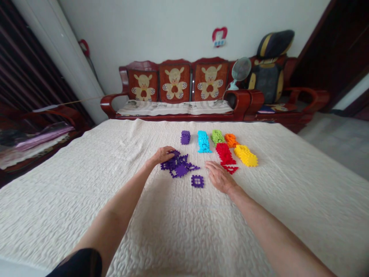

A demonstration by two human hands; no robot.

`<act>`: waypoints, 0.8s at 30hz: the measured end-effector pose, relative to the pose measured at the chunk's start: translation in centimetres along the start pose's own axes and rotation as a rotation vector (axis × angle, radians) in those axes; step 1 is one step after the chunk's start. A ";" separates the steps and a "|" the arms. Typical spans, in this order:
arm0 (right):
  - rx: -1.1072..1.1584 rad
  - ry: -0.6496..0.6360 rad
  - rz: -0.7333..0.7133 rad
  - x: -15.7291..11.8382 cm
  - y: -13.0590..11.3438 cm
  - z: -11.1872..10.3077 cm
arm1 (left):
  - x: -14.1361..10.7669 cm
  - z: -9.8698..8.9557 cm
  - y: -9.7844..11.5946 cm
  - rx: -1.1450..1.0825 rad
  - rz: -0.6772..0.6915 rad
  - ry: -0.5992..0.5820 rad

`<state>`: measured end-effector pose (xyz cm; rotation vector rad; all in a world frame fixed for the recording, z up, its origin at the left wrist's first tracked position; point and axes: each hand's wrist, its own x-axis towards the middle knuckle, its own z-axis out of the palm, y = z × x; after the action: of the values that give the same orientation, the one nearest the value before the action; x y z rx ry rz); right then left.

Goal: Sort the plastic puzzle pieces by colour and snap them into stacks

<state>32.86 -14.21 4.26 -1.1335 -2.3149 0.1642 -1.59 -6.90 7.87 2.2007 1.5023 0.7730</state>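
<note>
I'd pinch edgewise, 1 at a time, so the purple pile (181, 171) doesn't drag along. The left hand (163, 155) curls its fingers over the pile's far-left edge; whether they grip anything I can't tell. Right of the pile, the right hand (220, 177) lies loosely open, seemingly empty. The pile lies on the cream-quilted desk (164, 231); beyond it stands a sofa (241, 104) with 3 cushions (174, 94).

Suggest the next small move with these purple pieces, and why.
Probably pick up the purple square with the right hand: it lies flat, apart from the purple heap, close to that hand, which looks empty, while the left hand is at the heap.
</note>
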 end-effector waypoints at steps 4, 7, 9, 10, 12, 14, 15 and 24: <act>-0.044 -0.008 -0.008 -0.1 -0.2 0.0 | 0.4 1.0 -0.4 0.020 0.124 -0.013; -0.097 0.002 -0.001 -0.2 -0.5 -0.1 | 0.3 2.0 -1.8 -0.017 0.161 0.054; -0.132 0.009 0.002 -0.2 -0.7 -0.2 | 0.1 2.4 -2.7 -0.049 0.177 0.067; -0.149 0.009 -0.002 -0.1 -0.9 -0.2 | 0.1 2.5 -3.0 -0.057 0.181 0.071; -0.184 0.023 -0.001 -0.2 -1.2 -0.3 | 0.0 2.7 -3.5 -0.060 0.185 0.083; -0.214 0.081 0.030 -0.5 -1.4 -0.5 | -0.1 2.9 -3.7 -0.059 0.184 0.108; -0.227 0.127 0.061 -0.8 -1.4 -0.6 | 0.0 2.9 -3.8 -0.059 0.185 0.113; -0.257 0.124 0.310 -4.1 1.9 -4.3 | 0.1 3.0 -4.2 -0.065 0.199 0.104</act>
<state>38.45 -16.63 5.48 -1.5821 -2.0827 -0.0913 -2.75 -5.23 3.18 2.3166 1.2971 0.9993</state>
